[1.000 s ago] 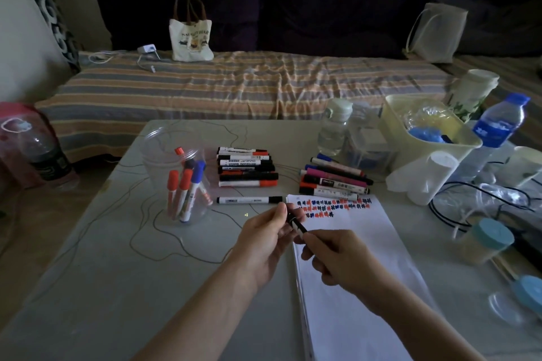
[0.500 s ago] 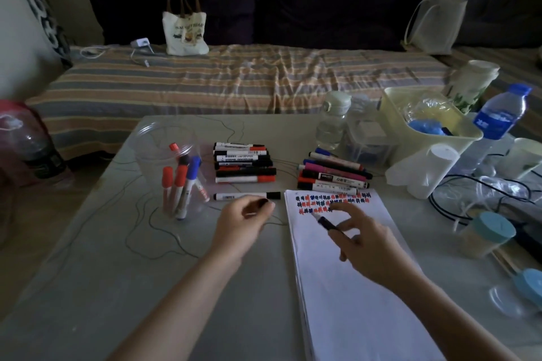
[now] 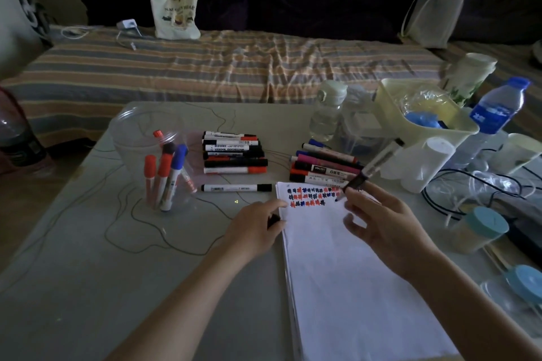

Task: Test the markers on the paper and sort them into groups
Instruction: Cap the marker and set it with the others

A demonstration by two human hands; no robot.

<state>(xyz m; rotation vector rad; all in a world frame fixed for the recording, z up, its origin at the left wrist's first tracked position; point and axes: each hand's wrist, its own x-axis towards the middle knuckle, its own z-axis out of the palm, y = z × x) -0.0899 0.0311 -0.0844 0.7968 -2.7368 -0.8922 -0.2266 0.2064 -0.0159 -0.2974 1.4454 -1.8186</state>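
Marker point(image 3: 370, 170) now upright, tip on paper point(image 3: 352, 267), right-hand point(image 3: 381, 223) grip low.

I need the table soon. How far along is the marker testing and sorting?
Partly done. Two rows of scribbles fill the top of the paper, and two marker piles lie behind it. The right hand holds an uncapped marker at the scribbles; the left hand holds its cap. Markers in the plastic cup look untested.

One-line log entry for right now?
phase: testing | right hand: holds uncapped marker, tip on paper | left hand: holds black cap, at paper edge
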